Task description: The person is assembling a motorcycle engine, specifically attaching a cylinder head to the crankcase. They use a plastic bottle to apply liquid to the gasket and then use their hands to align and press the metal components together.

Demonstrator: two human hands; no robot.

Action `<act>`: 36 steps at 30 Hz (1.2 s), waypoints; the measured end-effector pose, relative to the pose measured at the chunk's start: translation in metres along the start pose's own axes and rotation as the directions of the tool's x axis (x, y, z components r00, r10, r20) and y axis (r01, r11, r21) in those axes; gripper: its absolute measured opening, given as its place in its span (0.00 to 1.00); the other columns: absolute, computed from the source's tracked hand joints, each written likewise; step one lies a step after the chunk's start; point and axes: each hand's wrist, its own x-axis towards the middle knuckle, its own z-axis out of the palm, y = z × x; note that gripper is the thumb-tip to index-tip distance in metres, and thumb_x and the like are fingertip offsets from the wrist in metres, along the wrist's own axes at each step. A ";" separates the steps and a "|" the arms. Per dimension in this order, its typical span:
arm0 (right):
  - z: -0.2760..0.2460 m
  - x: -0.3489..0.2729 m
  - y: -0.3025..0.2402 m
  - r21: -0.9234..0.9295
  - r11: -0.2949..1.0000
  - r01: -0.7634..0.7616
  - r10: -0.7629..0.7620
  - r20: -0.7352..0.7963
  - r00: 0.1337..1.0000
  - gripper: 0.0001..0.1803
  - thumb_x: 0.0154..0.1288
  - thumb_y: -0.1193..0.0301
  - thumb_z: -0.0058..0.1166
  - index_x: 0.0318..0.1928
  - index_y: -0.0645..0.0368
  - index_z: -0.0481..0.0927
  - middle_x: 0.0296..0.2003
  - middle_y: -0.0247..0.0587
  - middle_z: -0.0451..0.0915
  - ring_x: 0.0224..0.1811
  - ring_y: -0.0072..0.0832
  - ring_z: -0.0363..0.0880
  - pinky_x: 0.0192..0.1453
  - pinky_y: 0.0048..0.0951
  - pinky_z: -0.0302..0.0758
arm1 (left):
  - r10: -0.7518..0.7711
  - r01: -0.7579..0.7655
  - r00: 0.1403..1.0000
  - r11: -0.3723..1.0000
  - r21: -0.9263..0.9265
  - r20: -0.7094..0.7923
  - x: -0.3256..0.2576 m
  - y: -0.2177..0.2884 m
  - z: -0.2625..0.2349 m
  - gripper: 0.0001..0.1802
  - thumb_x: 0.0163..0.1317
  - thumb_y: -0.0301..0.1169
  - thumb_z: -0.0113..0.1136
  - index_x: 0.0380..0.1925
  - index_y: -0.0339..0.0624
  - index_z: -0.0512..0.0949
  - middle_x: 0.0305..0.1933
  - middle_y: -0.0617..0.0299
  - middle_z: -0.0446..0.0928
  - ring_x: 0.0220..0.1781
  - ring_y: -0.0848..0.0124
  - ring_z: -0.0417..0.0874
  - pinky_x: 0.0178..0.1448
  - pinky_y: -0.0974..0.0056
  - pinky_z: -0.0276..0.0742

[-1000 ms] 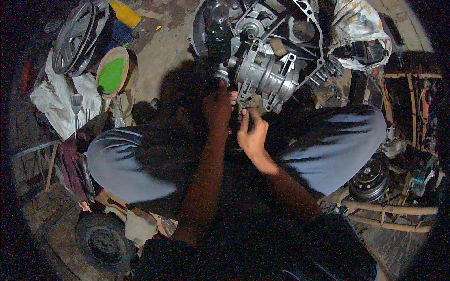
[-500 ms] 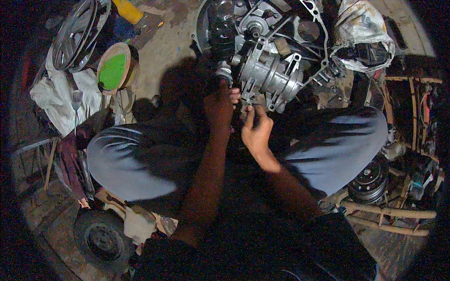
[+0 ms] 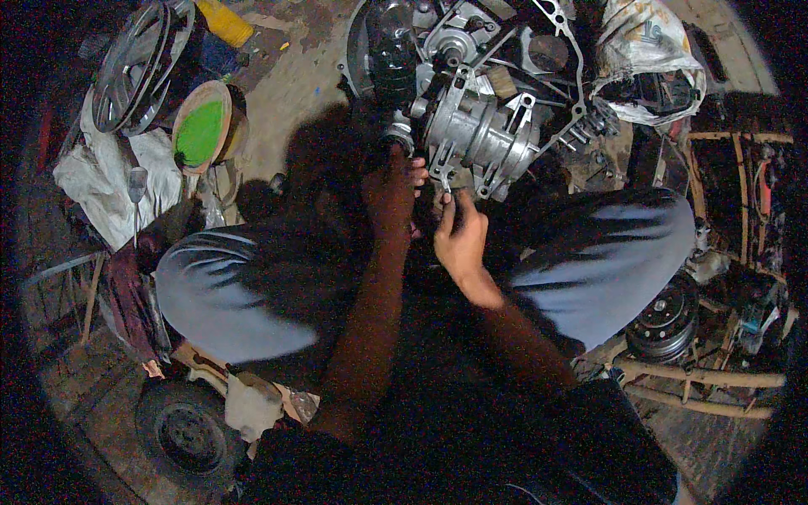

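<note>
In front of me lies a silver metal machine housing (image 3: 484,126) with bolt lugs, tilted on the ground. My right hand (image 3: 463,240) is closed, thumb and fingers pinching what looks like a small spanner (image 3: 447,178), its bright end against the housing's near lug. Just left of it, my left hand (image 3: 391,195) is in deep shadow with its fingers curled. It sits below a round silver part (image 3: 397,135), and what it holds is hidden. Beyond the left hand stands a dark, shiny plastic bottle (image 3: 393,50).
Thin metal gasket (image 3: 579,71) and other engine parts (image 3: 454,42) lie behind the housing. A white sack (image 3: 652,50) is at far right. Left are wheel rims (image 3: 135,67), a bowl with a green inside (image 3: 202,135) and a screwdriver (image 3: 137,189). A small tyre (image 3: 189,429) lies lower left.
The bright end of the spanner shows more clearly above my right fingertips, turned slightly. Both hands stay nearly in place; the view has shifted a little.
</note>
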 end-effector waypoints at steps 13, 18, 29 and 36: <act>-0.015 0.006 -0.017 0.007 1.000 -0.004 0.004 -0.008 1.000 0.08 0.74 0.77 0.50 0.42 0.71 0.79 0.29 0.63 0.82 0.34 0.52 0.88 0.36 0.40 0.77 | 0.024 -0.025 1.000 0.997 0.071 0.014 -0.007 0.010 -0.001 0.33 0.77 0.57 0.47 0.33 0.40 0.88 0.30 0.60 0.88 0.25 0.74 0.84 0.30 0.66 0.79; -0.011 -0.001 -0.011 0.035 0.999 0.023 -0.022 -0.034 0.999 0.07 0.72 0.78 0.52 0.42 0.70 0.80 0.29 0.65 0.81 0.36 0.59 0.85 0.37 0.43 0.77 | 0.034 -0.036 0.999 0.996 0.088 0.020 -0.012 0.018 -0.001 0.33 0.76 0.58 0.48 0.33 0.41 0.88 0.29 0.61 0.88 0.25 0.74 0.84 0.30 0.66 0.78; -0.010 0.006 -0.010 -0.021 1.000 0.006 -0.007 -0.046 0.999 0.06 0.73 0.77 0.52 0.40 0.68 0.80 0.29 0.60 0.82 0.33 0.54 0.86 0.35 0.40 0.77 | 0.004 -0.002 1.000 0.998 0.056 -0.027 -0.016 0.018 0.004 0.31 0.75 0.57 0.52 0.32 0.40 0.87 0.29 0.62 0.87 0.25 0.76 0.84 0.27 0.68 0.76; -0.005 0.015 -0.001 -0.042 0.999 0.012 -0.014 -0.036 0.999 0.07 0.74 0.76 0.51 0.42 0.68 0.80 0.29 0.60 0.83 0.32 0.50 0.88 0.35 0.37 0.78 | -0.018 0.018 1.000 1.000 0.021 -0.001 -0.004 0.007 0.000 0.30 0.75 0.55 0.52 0.32 0.41 0.88 0.29 0.62 0.88 0.24 0.75 0.84 0.27 0.67 0.76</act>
